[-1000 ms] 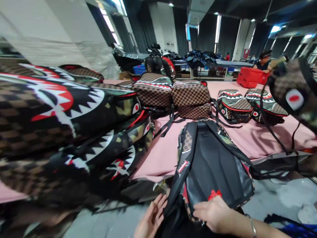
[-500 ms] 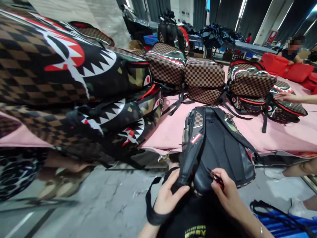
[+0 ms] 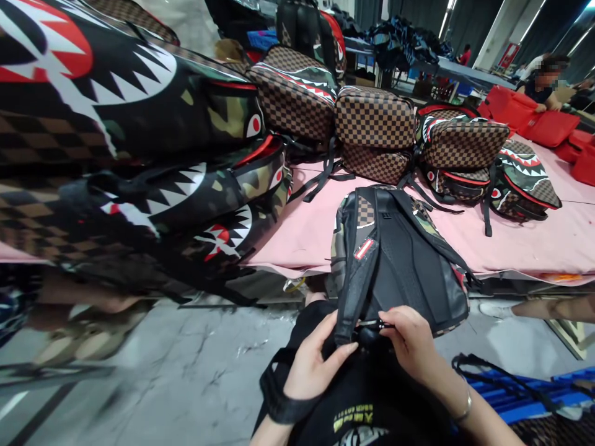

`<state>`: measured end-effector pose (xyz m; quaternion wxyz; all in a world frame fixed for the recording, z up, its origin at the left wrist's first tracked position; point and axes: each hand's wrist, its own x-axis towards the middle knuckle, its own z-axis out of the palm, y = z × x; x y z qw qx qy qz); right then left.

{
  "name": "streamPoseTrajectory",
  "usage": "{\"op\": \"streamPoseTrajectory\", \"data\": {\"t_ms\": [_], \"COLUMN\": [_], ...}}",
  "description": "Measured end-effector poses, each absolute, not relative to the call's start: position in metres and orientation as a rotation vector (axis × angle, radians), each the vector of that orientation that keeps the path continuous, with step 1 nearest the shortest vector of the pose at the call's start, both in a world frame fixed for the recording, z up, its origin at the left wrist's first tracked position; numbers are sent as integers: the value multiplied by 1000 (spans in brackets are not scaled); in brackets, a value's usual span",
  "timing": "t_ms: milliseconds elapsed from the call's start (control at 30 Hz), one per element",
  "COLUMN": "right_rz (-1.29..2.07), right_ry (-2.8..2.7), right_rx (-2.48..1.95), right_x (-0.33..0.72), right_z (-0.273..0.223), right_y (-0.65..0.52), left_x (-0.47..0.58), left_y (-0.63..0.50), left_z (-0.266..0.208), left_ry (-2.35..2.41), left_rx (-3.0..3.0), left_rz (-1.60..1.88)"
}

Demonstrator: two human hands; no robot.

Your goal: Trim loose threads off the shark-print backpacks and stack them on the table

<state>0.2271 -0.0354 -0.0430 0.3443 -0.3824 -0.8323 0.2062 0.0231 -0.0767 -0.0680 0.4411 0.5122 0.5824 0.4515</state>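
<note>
A black-backed backpack (image 3: 409, 266) with checkered and camouflage sides lies back-up, sloping from the pink table edge toward my lap. My left hand (image 3: 311, 365) is closed round the lower end of its padded shoulder strap (image 3: 357, 279), thumb and fingers on either side. My right hand (image 3: 411, 341) grips a small pair of thread snips (image 3: 375, 324), partly hidden by the fingers. Their thin metal tip points left and is at the strap's lower end, close to my left fingertips. Whether the blades touch a thread is too small to tell.
Stacked shark-mouth backpacks (image 3: 186, 179) crowd the left side. More checkered backpacks (image 3: 375, 118) line the far side of the pink tabletop (image 3: 515, 248). Red bags (image 3: 548, 127) and a person stand at the far right. Blue material (image 3: 497, 396) lies low at right; another person's legs show nearby.
My right hand has moved left and slightly up, bringing the snips' tip to the strap end. My left hand keeps its hold. The other person's hand at right has left the view.
</note>
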Motion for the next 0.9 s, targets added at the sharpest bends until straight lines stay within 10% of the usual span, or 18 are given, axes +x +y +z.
{"op": "streamPoseTrajectory", "data": {"t_ms": [900], "right_rz": [527], "right_ry": [-2354], "right_rx": [-979], "right_x": [221], "right_z": [-31], "right_y": [-28], "left_x": [32], "left_y": [-73], "left_z": [-59], "left_ry": [1490], "left_rx": [1476], "left_rz": [1061]}}
